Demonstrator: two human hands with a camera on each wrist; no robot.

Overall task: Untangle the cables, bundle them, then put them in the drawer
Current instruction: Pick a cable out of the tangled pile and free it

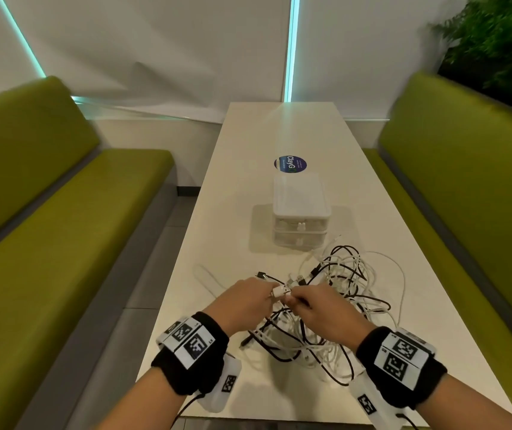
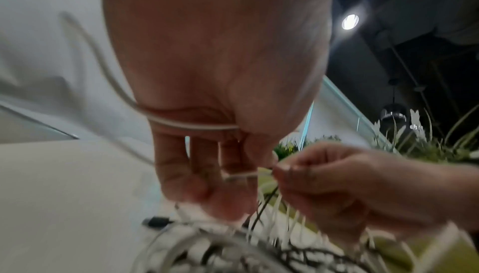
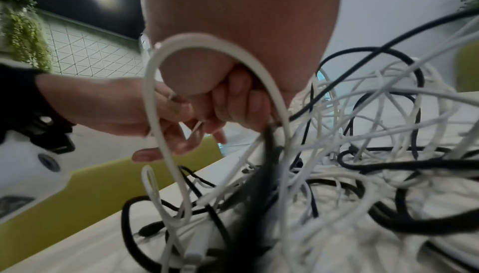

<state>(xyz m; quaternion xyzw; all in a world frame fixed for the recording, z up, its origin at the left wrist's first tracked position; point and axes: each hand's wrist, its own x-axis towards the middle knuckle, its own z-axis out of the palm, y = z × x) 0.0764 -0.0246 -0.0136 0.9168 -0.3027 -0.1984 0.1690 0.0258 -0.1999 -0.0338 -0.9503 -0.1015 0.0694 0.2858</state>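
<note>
A tangle of white and black cables [image 1: 338, 305] lies on the near half of the white table [image 1: 242, 187]. My left hand [image 1: 245, 301] and right hand [image 1: 316, 305] meet just above the tangle's near-left side. The left hand pinches a white cable's connector end [image 1: 281, 290], and a white cable [image 2: 181, 124] runs across its palm. The right hand [image 3: 233, 97] pinches cable strands beside it, with a thick white loop [image 3: 207, 43] arching over its thumb. A small clear two-drawer unit [image 1: 300, 209] stands beyond the cables, both drawers closed.
Green bench seats [image 1: 62, 231] flank the table on both sides. A round blue sticker [image 1: 290, 164] lies on the table behind the drawer unit. Plants [image 1: 502, 41] hang at the upper right. The table's far half is bare.
</note>
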